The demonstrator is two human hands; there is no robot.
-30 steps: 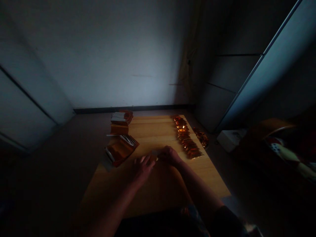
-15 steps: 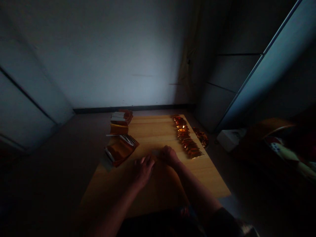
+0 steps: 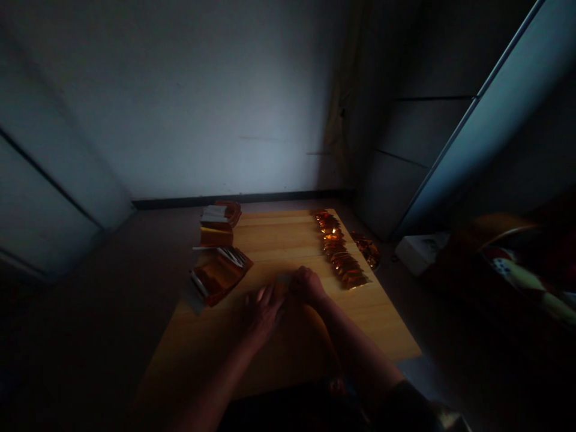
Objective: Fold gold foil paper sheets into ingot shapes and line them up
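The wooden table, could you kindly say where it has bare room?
Bare wood shows between the brown sheets and shiny folded row, beyond the left hand and right hand, and at the near right corner. It is crowded at the sheets, row and hands.

Bare hands [image 3: 263, 312], bare forearms [image 3: 357, 339], dark right sleeve [image 3: 400, 403], dark clothing [image 3: 283, 415], faint reddish patch [image 3: 336, 386]

Beyond the bare left hand [image 3: 264, 309] and right hand [image 3: 308, 285], pale wooden tabletop [image 3: 279, 235] lies open between orange-brown sheet stacks [image 3: 221, 275] and shiny copper-coloured folded pieces [image 3: 335, 246].
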